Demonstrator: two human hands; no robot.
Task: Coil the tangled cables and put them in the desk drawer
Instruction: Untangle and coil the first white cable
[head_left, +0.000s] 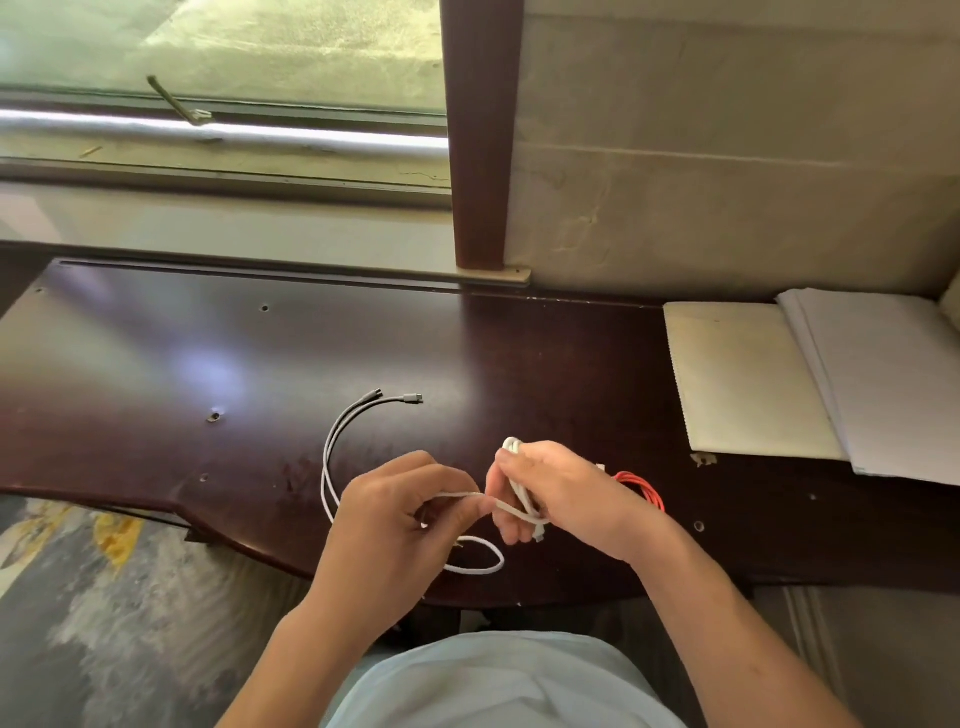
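Above the desk (156, 364) front edge, the right hand (561, 493) grips a white cable (470, 569) bundle; the left hand (400, 514) pinches its free strand. Keep tension even, wrap neatly. The orange cable (641, 486), apparently already coiled, lies beside.

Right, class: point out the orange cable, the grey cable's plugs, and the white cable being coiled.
orange cable (642, 487), head view, on its loops showing beside the right wrist.
grey cable (410, 398), head view, on the right-hand plug.
white cable (480, 570), head view, on the loose loop lying on the desk.
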